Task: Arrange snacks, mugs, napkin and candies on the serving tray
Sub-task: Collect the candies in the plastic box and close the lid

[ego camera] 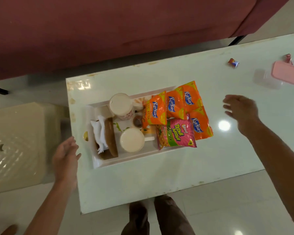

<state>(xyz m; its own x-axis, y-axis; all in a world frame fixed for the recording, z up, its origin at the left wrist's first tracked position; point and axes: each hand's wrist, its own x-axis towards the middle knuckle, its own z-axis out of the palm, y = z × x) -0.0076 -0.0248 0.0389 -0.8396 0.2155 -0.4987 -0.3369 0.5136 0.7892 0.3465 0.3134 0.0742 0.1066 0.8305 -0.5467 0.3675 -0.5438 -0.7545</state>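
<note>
Hands [66, 154] and [241, 110] hover open-fingered, holding nothing, either side of tray [126, 160] carrying mugs [131, 139], napkin [98, 131], snacks [176, 112].

A glossy white counter [159, 175] stood on a pale tiled floor [227, 209], with brownish stains along its far edge and left corner and a bright spot of light mirrored on its right half. Behind it ran a maroon sofa [109, 31] on thin black legs [237, 40]. Just beside the counter's left end stood a cream plastic stool [15, 141] with a ribbed, patterned top. Near the counter's right end sat a clear plastic container [266, 80], and a pink lid [286, 72] lay askew, partly over its right side.
</note>
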